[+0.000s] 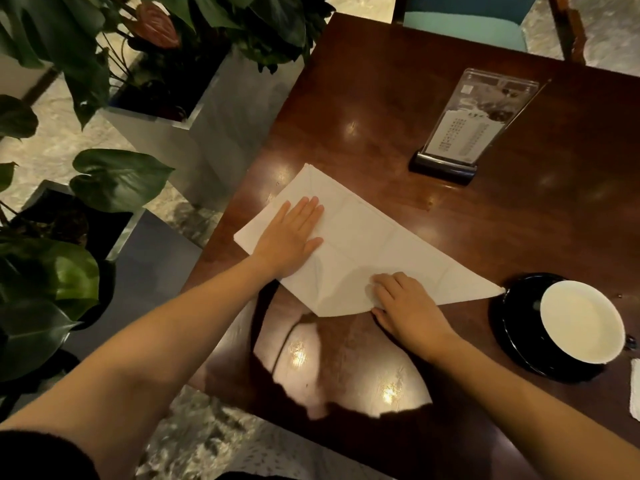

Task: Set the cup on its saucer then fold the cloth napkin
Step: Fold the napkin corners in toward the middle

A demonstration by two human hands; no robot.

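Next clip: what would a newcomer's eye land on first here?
The white cloth napkin, folded into a triangle mid-table, with the left hand flat on its left part and the right hand curled at its near edge. To the right, the white-lined cup already sits on its black saucer.

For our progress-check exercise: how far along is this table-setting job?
Done: the cup sits on its saucer. In hand: the napkin lies flat and partly folded, with the left hand pressing it down and the right hand pinching its near edge. Left: any further folds.
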